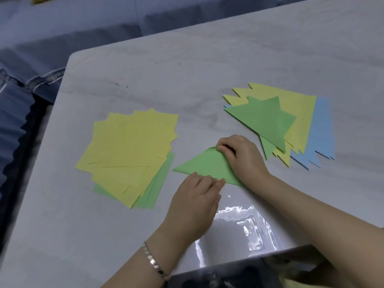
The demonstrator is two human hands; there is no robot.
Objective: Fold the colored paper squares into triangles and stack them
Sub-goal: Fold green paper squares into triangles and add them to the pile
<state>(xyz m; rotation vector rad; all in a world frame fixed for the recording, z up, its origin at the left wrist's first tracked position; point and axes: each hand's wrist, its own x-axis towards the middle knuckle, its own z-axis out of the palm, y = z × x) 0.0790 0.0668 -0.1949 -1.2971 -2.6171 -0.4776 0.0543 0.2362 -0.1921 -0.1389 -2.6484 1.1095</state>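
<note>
Item: green paper sheet folded into a triangle (204,166), centre of grey table (187,69). The left hand (195,196) lies flat, fingers straight, pressing its 6 o'clock edge; the right hand (239,156) is curled, pinching the 1 o'clock corner. Risk (a judgement): pinched corners slipping apart before creasing, leaving a crooked fold.

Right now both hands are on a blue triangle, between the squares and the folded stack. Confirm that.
Not quite: the triangle is green, not blue, as the head view shows. The left hand and right hand are both on it, between the squares and the folded stack.
</note>
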